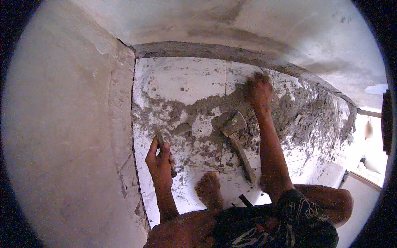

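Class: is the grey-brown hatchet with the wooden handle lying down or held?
Lying down: the hatchet rests on dirt-strewn white tiles; the left hand and right hand are both apart from it.

The person shows two hands, one left hand [159,165] and one right hand [260,91], plus one bare foot [209,191]. There is one hatchet-like tool [236,144], one slim dark object [159,137] and two walls, a left wall [62,124] and a far wall [264,29]. At least four pale floor tiles [186,76] show, while the grey crumbs [297,109] are too many to count.
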Available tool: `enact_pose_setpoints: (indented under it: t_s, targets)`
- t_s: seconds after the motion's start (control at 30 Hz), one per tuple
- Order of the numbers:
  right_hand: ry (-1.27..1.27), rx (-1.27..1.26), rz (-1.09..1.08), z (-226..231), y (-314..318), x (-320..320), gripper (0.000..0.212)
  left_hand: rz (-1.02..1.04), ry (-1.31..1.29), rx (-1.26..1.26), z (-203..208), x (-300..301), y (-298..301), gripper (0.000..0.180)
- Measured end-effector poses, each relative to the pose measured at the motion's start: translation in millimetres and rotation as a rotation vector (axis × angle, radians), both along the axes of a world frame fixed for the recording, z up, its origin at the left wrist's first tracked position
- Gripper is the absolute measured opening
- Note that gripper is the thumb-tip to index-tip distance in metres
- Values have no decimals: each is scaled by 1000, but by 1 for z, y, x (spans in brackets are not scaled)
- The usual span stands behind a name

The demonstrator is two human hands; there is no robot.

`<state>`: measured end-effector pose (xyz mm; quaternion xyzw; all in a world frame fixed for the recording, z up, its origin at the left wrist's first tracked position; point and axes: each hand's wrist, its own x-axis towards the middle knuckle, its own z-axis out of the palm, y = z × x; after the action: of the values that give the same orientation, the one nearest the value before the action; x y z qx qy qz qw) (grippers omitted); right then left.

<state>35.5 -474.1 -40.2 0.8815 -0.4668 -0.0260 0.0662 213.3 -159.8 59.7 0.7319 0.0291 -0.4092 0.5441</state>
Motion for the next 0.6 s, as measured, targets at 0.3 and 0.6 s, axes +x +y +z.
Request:
enact_pose_setpoints:
  t_s: [0.3, 0.6]
  targets:
    - [-440, 76, 519, -13, 2, 88, 39, -170, -75, -74, -36, -17, -30, 40]
    - [-508, 313, -254, 75, 109, -12, 39, -472, -719, 67, -82, -50, -54, 39]
